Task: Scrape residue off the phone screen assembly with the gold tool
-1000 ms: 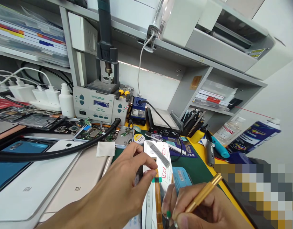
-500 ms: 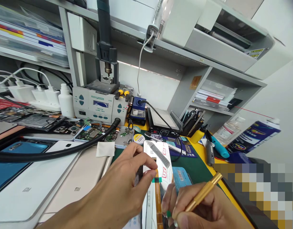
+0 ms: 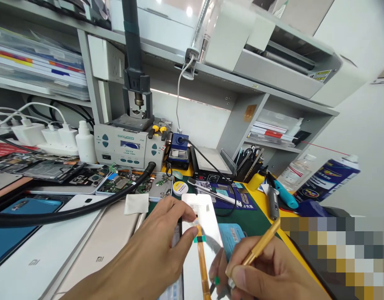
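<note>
While the left hand (image 3: 154,254) reaches in from the lower left with its fingers loosely curled, its thumb and forefinger tips press down on the top end of an orange flex cable (image 3: 200,260), just above a green tape tab (image 3: 199,239). That hand grips nothing; it only pins the cable against a white panel (image 3: 204,216). The right hand (image 3: 267,271) is closed around a brass-handled tool (image 3: 260,246), held like a pen, its handle slanting up and to the right and its working end pointing down toward the lower part of the cable; the tip itself is partly hidden by the fingers.

The panel lies flat on the green mat (image 3: 254,216) of the desk, directly in front of the person, its long axis running away from the viewer and leaning slightly left at the far end. The cable runs lengthwise down the panel's middle, from the tab toward the bottom edge of the view. A blue card (image 3: 231,235) lies just right of the panel, and a black hose (image 3: 70,206) crosses the phones at the left.
</note>
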Available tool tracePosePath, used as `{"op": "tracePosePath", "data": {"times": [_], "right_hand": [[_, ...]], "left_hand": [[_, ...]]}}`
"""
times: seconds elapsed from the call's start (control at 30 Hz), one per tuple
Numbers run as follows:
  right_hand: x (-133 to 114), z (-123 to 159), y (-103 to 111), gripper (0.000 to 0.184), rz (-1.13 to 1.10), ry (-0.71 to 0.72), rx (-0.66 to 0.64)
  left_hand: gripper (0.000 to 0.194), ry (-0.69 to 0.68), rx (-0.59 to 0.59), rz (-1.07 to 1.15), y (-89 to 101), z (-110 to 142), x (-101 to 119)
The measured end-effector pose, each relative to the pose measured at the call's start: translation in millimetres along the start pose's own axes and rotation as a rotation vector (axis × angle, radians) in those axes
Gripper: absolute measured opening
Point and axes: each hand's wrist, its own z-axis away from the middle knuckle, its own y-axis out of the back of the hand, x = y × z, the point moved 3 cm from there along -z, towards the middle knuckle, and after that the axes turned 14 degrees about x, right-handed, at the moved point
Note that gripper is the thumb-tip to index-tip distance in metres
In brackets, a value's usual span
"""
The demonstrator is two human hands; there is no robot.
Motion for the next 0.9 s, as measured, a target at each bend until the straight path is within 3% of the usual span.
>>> {"op": "tracePosePath", "data": {"times": [0.4,0.63,0.77,0.9], "right_hand": [[-4,-7,-1,0.039,-0.239,-0.038,-0.015],[-9,-11,-2,0.037,-0.355,-0.039,-0.032],[-14,-11,-3,0.033,-0.416,-0.012,0.014],[-21,5,-10,0.029,-0.445,-0.038,-0.016]], "left_hand": [[0.022,0.007,-0.024,-0.138,3.6,-2,1],[0.021,-0.092,-0.027,-0.172,2.8,-1,1],[0.025,-0.165,0.06,-0.161,6.5,-2,7],[0.029,-0.218,0.215,-0.198,25.3,6,13]]}}
